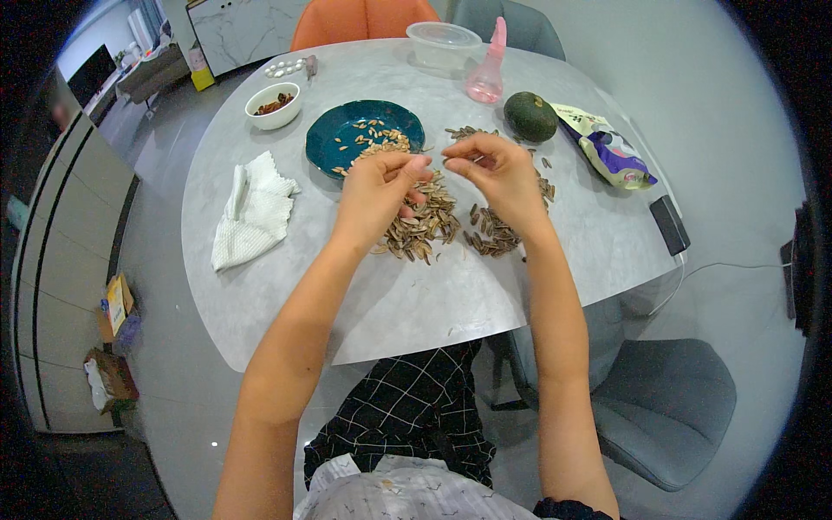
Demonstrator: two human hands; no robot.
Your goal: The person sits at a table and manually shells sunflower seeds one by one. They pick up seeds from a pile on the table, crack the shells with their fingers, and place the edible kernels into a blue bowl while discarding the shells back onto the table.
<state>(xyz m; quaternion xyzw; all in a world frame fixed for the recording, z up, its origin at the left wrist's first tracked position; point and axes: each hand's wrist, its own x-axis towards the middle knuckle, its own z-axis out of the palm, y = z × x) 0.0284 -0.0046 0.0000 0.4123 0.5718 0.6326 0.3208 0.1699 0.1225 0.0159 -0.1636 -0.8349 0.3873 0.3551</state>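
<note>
My left hand (377, 195) is raised over a pile of brown split sunflower seed shells (422, 227), its thumb and forefinger brought together. Facing it, my right hand (500, 172) has thumb and forefinger almost meeting, above darker sunflower seeds (492, 237). Anything between either pair of fingertips is too small to make out. A small gap separates the two hands. Just beyond my left hand sits a dark teal plate (328, 140) with pale seed kernels (387, 142) gathered on its right side; my left hand hides part of its near rim.
Left on the grey table (390, 325) are a white cloth (257, 214) and a white bowl (279, 117) of brown pieces. Behind stand a lidded plastic tub (443, 49) and pink spray bottle (486, 81). A green squash (530, 117), snack bag (611, 149) and black adapter (669, 225) lie right.
</note>
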